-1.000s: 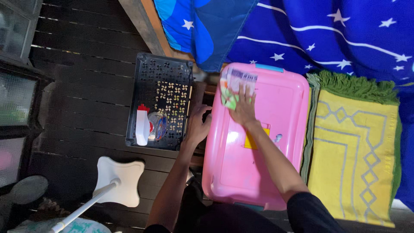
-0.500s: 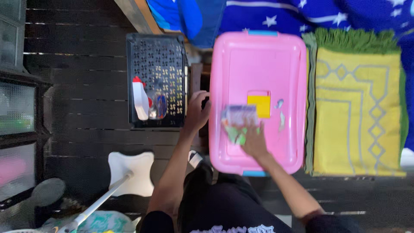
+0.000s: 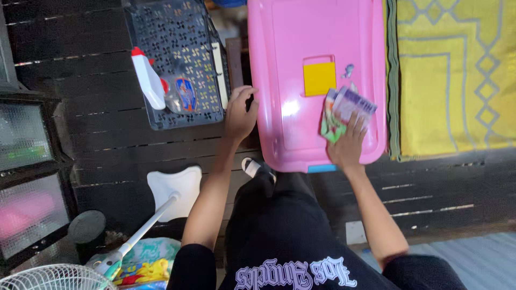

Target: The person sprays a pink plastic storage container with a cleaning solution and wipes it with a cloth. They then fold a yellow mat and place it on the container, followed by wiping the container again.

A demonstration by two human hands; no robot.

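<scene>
Crate [image 3: 177,59] with bottle [image 3: 149,81] left, mat [image 3: 457,80] right — left hand [image 3: 240,113] grips lid [image 3: 317,129] edge, right hand [image 3: 346,146] pins cloth [image 3: 344,111] flat.

Shirt [image 3: 301,268]: black, short sleeves, pale lettering across the chest.
Trousers [image 3: 279,215]: black.
Arms: bare below the sleeves.

Single view only: a head-worn camera looks almost straight down over the person's lap onto a pink bin lid [image 3: 317,80], at about arm's reach. The lid fills the upper centre of frame; left of it lies a dark perforated crate [image 3: 177,59] on a dark slatted floor [image 3: 80,134], right of it a yellow mat [image 3: 451,75]. Both forearms enter from the bottom edge below the lid.
</scene>
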